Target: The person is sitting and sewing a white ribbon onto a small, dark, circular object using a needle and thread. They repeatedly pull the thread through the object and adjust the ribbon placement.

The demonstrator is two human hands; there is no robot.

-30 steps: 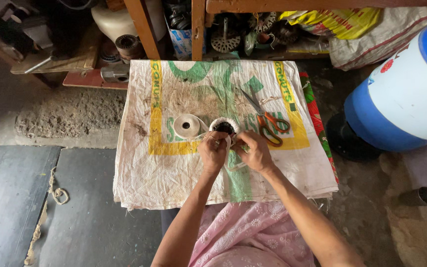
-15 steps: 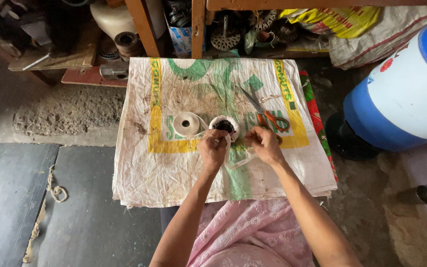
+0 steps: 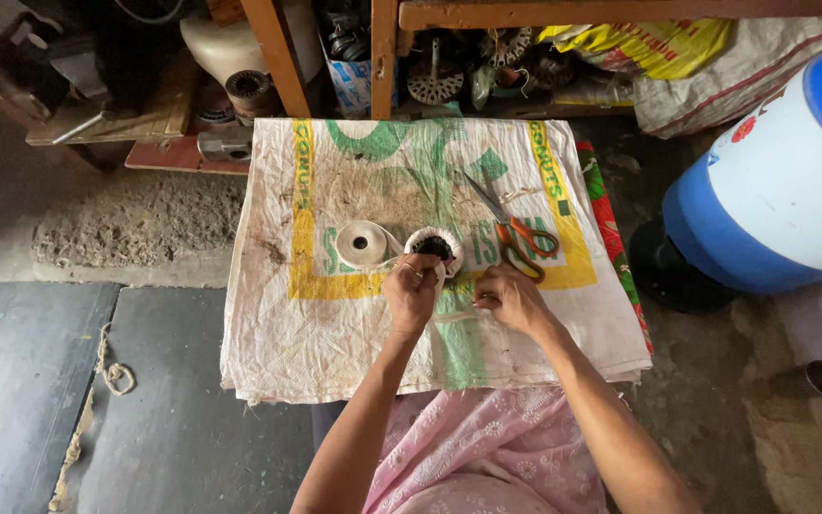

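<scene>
— How far along are we?

— Partway, we judge. Nearest us, our right hand (image 3: 516, 300) pinches the white tape (image 3: 456, 314) and draws it taut toward our lap. Our left hand (image 3: 411, 290), fingers curled, grips the near edge of the small round coil (image 3: 433, 249) on the woven sack (image 3: 335, 324); white wrapping already shows around its rim, its dark centre bare.

— And beyond?

— The tape roll (image 3: 362, 244) lies just left of the coil, scissors (image 3: 516, 233) to its right, untouched.
</scene>
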